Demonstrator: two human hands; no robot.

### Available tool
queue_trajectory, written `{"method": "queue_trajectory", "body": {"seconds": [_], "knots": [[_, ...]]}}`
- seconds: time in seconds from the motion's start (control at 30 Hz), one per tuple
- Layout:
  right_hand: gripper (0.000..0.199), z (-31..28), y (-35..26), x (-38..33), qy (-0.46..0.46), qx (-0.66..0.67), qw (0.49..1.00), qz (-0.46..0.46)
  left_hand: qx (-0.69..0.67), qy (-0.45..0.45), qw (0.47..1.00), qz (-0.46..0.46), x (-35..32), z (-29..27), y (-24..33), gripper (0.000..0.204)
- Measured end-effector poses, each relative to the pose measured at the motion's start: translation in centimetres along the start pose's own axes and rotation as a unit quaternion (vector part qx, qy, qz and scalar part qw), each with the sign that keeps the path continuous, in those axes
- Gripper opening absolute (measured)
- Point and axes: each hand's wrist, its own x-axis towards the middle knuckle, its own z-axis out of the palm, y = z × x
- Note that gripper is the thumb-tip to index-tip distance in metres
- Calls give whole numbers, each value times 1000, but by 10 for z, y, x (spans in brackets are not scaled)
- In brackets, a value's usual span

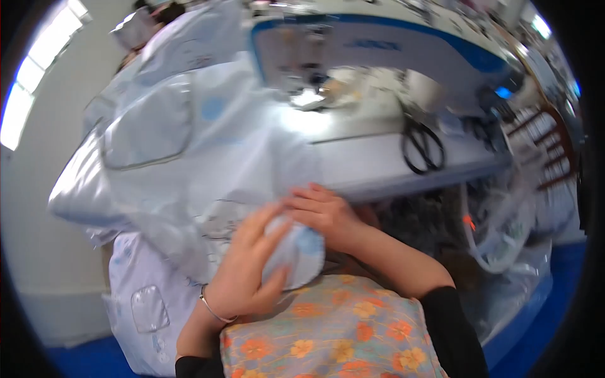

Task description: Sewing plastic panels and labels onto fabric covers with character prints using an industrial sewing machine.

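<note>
we have the white printed cloth (236,148) spread over the left part of the tabletop (372,162), hanging down to our lap, where its rounded edge lies near the floral apron (334,327). our left hand (255,258) is opened over it, thumb apart from the fingers, and we see no pinch. our right hand (324,217) lies with fingers almost straight at the cloth; because of blur we cannot tell if it grips. to handle this well, we should smooth from the middle outward, hold the layers evenly, let the heavy part rest on the tabletop so it does not pull, and keep cloth away from the black scissors (422,151).
</note>
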Motion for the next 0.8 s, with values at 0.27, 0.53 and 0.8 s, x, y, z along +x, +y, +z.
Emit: {"method": "queue_trajectory", "body": {"seconds": [0.27,0.53,0.8], "knots": [[29,-27,-1,-106,49,29,994,90,301,120,941,-93,132,85,-51,61],[17,-254,82,-362,351,-242,662,617,256,95,962,-14,116,60,-84,64],[25,-249,168,-408,-83,-286,569,767,287,67,955,-6,111,61,-67,57]]}}
